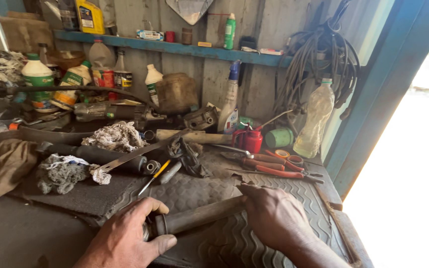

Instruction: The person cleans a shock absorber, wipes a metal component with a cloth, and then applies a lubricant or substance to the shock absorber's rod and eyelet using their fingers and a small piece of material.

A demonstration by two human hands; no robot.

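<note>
Nearest, a grey-brown metal cylinder (199, 216) lying across a ribbed rubber mat (254, 243) on the workbench, gripped at both ends.

Left hand (132, 233): fingers curled over the cylinder's left end, thumb underneath, closed on it; the end fitting is mostly hidden by the fingers.

Right hand (274, 216): closed over the right end, which is wholly covered by the palm; wrist cut off by the lower edge.

Behind the mat, left: a dark cloth (1, 161), a grey rag (63, 173), a black tube (100, 155) with a flat metal bar (140, 153) lying across it, and a yellow-handled screwdriver (155, 176), its tip hard to make out.

Middle: a whitish rag (117, 136) and a wooden handle (194, 136), its head lost in clutter.

Right: red-handled pliers (274, 166), rolls of tape (289, 156) partly hidden behind them, a red oil can (251, 140), a green tape roll (279, 137) and a cloudy plastic bottle (314, 119).

Further back: a spray bottle (230, 101), a brown jar (176, 93), and several green-capped white bottles (38, 82) amid parts too jumbled to identify.

Farthest: a blue shelf (175, 48) with a green bottle (230, 31) and a yellow can (89, 16) cut off at the top, and coiled hoses (323, 64) hung on the wall. The doorway at right is washed out by glare.
</note>
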